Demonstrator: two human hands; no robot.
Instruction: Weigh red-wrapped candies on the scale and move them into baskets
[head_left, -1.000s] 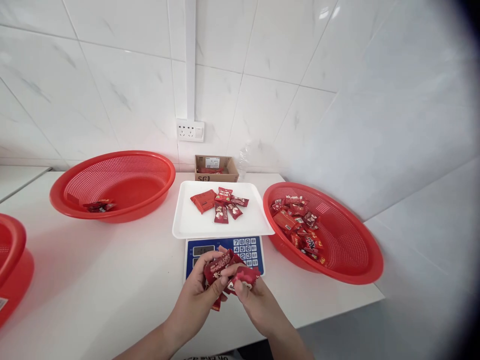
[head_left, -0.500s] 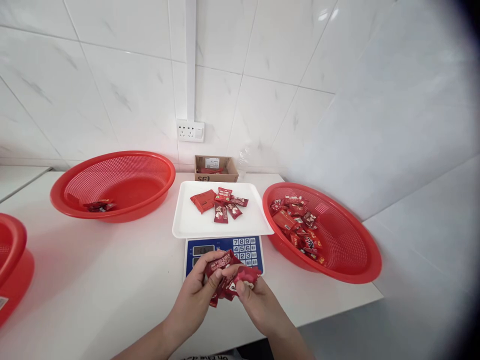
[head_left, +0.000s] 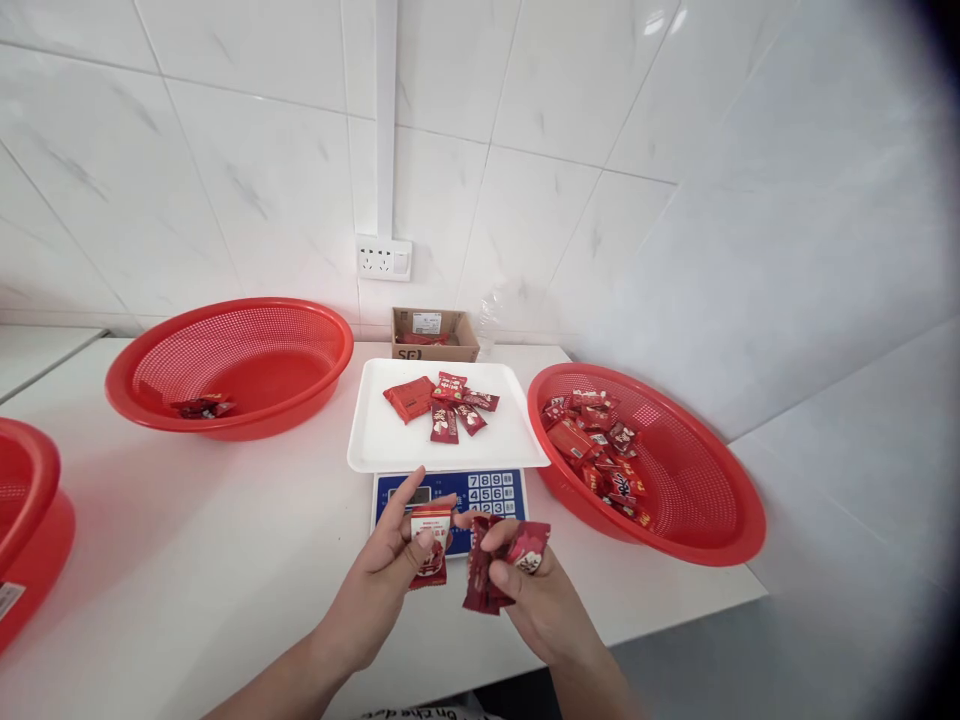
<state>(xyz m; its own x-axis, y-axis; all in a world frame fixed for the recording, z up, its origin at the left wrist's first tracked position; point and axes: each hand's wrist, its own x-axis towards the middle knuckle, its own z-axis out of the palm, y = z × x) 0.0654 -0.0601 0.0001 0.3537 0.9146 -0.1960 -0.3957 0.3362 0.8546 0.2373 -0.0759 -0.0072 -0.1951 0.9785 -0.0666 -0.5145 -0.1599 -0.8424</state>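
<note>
My left hand (head_left: pixel 382 580) pinches a red and white snack packet (head_left: pixel 430 545) between thumb and fingers, the index finger stretched upward. Close beside it, my right hand (head_left: pixel 547 605) is closed on dark red snack packets (head_left: pixel 482 580), one of them sticking out to the right. Both hands are in front of the blue panel of a digital scale (head_left: pixel 457 485) and partly cover its keys and display. On the scale sits a white tray (head_left: pixel 375 440), where several small dark red packets (head_left: pixel 444 424) and a larger red packet (head_left: pixel 410 400) lie together.
Right of the scale, a red perforated basket (head_left: pixel 690 480) holds several red packets. Another red basket (head_left: pixel 300 400) at the left has a few packets, and a third basket (head_left: pixel 34 540) is cut off by the left edge. A small cardboard box (head_left: pixel 435 352) stands behind the tray.
My hands have drawn apart, splitting the bunch of packets between them. One red and white packet now shows in the left hand, and the dark red ones are in the right.
</note>
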